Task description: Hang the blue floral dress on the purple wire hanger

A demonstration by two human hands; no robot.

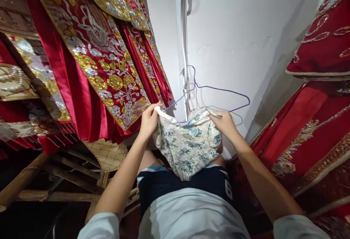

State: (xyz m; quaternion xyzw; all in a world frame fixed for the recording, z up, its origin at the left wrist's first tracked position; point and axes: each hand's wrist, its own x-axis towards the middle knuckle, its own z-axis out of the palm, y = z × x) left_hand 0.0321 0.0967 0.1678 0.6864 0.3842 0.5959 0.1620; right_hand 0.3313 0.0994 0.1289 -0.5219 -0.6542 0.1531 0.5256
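Observation:
A pale garment with a blue and green floral print (188,147) hangs stretched between my two hands in front of my lap. My left hand (150,120) is closed on its white upper left edge. On the other side, my right hand (222,122) grips the upper right edge of the cloth. Behind the garment a purple wire hanger (221,89) hangs against the wall by its hook. The hanger's lower bar is mostly hidden by the cloth. Whether the garment is fixed to the hanger, I cannot tell.
Red costumes with gold and silver embroidery (109,67) hang at the left. More red embroidered clothing (306,129) hangs at the right. A white strap (183,31) runs down the white wall (232,23). A wooden pole frame (54,195) stands low at the left.

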